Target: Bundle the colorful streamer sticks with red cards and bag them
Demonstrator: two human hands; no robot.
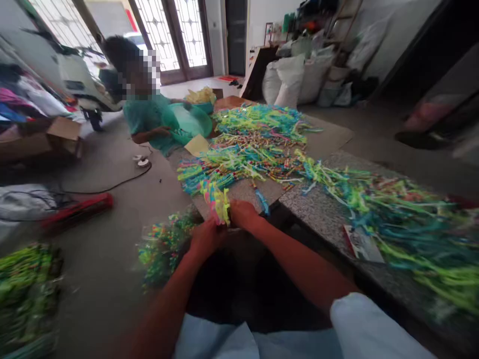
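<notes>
1. On the floor at far left lies a green pile (22, 294), blurred; nearer the knees is a beaded pile (164, 244).
2. Beyond, a co-worker (147, 117) has a hand on a green basin (187, 122).
3. At the near edge of the tabletop (318, 204), the left hand (205, 237) has its grip pinching the lower end of a bundle (215, 199) of bright strands.
4. Against the bundle's right side is the right hand (243, 214), curled (its fingertips are hidden, so I cannot tell how its grip stands).
5. The step in hand looks like gathering or evening this bundle; a next move would call for a steady left pinch and loose ends held together.
6. Just right of the hands lies a blue tassel (261, 199); beyond them spreads a heap (258, 119), and farther right another tangle (422, 214), beside a card (362, 244).
</notes>
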